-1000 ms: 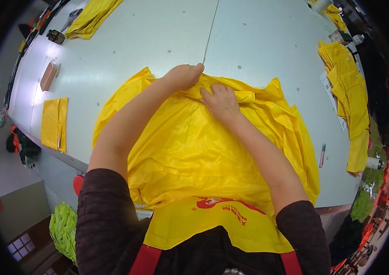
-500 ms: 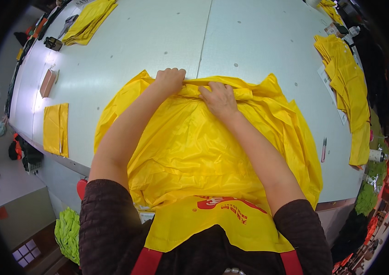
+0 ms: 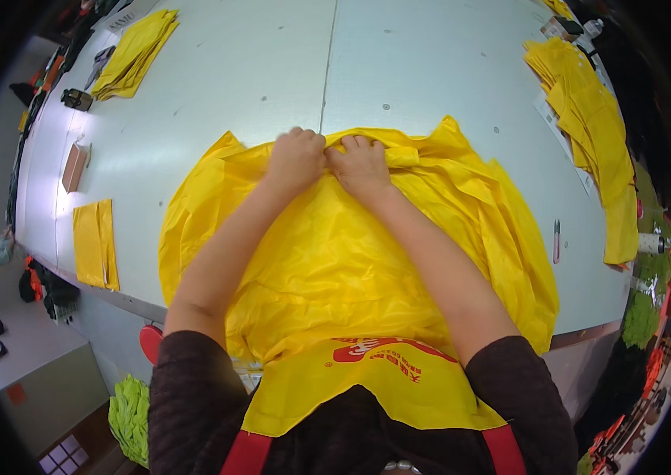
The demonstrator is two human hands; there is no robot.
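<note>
A large yellow garment of thin, shiny fabric (image 3: 335, 257) lies spread and rumpled on the table in front of me. My left hand (image 3: 297, 161) is closed on its far edge, near the middle. Right beside it, my right hand (image 3: 362, 165) grips the same gathered edge, fingers curled over the cloth. The two hands nearly touch at the thumbs. A folded strip of the fabric sticks out to the right of my right hand. What lies under my fingers is hidden.
Folded yellow pieces lie on the pale table (image 3: 233, 71): a stack (image 3: 136, 54) far left, a packet (image 3: 96, 244) near left, a long pile (image 3: 589, 131) at right. Small pink-handled snips (image 3: 556, 241) rest near the right edge. I wear a yellow apron (image 3: 375, 396).
My hands have come closer together along the garment's far edge, the right one shifting left toward the other. The whole view has turned slightly.
</note>
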